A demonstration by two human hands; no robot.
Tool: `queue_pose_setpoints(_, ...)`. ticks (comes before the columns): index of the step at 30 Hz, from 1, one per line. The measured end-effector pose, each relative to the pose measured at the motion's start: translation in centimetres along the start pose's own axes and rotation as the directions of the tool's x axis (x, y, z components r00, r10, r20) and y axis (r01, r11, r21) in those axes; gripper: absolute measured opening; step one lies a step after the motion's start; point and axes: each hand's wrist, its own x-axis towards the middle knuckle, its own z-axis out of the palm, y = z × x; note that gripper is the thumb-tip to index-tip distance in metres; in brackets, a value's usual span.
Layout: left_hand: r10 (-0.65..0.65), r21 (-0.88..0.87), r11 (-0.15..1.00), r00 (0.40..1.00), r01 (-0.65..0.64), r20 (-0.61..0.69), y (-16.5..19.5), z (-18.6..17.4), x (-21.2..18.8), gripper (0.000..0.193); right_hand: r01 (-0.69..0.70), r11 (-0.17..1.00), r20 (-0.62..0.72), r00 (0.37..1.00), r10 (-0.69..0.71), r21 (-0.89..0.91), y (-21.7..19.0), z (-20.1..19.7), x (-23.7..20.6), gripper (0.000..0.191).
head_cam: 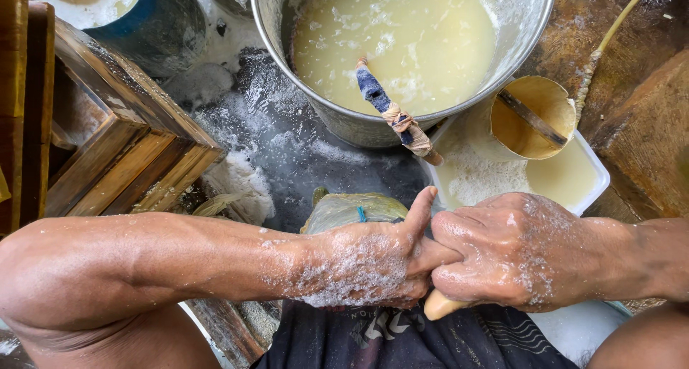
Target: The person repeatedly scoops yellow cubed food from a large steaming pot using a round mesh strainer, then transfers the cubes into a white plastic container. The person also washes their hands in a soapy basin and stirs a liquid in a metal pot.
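My left hand (366,261) and my right hand (513,251) meet low in the middle of the view, both wet and flecked with white foam. My right hand is closed around the forefinger of my left hand; the left thumb points up. A pale rounded tip of some object (439,306) pokes out under my right hand; what it is cannot be told. Above the hands stands a big metal pot (344,118) full of cloudy yellowish liquid (402,39). A stick wrapped in blue and tan cloth (395,114) leans over the pot's rim.
A white rectangular tub (592,172) with yellowish liquid and a tan scoop (535,118) sits right of the pot. A wooden frame box (122,139) stands at left, a second metal bucket (143,17) at top left. A plastic bag (344,207) lies behind my left hand. The dark ground is wet and foamy.
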Motion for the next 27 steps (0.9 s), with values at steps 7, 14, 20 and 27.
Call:
queue_pose_setpoints(7, 0.067, 0.002, 0.998, 0.997, -0.067, 0.033, -0.8, -0.2, 0.3, 0.044, -0.026, 1.000, -0.003, 1.000, 0.026, 0.017, 0.0, 0.1, -0.6, 0.041)
queue_pose_setpoints(14, 0.087, -0.042, 0.996, 0.995, -0.085, 0.046, -1.0, -0.1, 0.8, 0.044, -0.010, 1.000, -0.036, 0.999, 0.010, 0.000, 0.0, -0.3, -0.7, 0.040)
queue_pose_setpoints(20, 0.091, -0.097, 0.991, 0.995, -0.093, -0.029, -1.6, 0.8, 1.1, 0.038, -0.051, 0.997, -0.007, 0.999, 0.052, 0.054, 0.3, -1.1, -0.8, 0.039)
queue_pose_setpoints(27, 0.188, -0.204, 0.967, 0.966, -0.151, 0.176, -0.5, 1.7, 1.3, 0.036, -0.192, 0.916, 0.148, 0.978, 0.148, 0.353, -0.5, -1.7, -0.3, 0.034)
